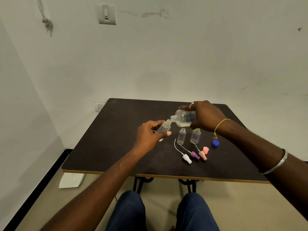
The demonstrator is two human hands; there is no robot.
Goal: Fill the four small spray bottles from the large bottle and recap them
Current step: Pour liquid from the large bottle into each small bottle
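My right hand [205, 115] grips the large clear bottle [183, 117], tipped on its side with its open neck pointing left. My left hand [150, 133] holds a small clear bottle [164, 128] tilted, its mouth right at the large bottle's neck. Two more small bottles stand uncapped on the dark table [116, 139]: one [181, 136] in the middle, one [195, 135] to its right. In front of them lie a white spray cap [186, 158], a purple one [195, 155], and a pink one [202, 155], each with a dip tube. A pink overcap [206, 149] lies beside them.
The large bottle's blue cap [215, 143] lies on the table at the right. A small white piece [160, 139] shows under my left hand. A white object [71, 180] lies on the floor by the table's left corner. My knees are below the front edge.
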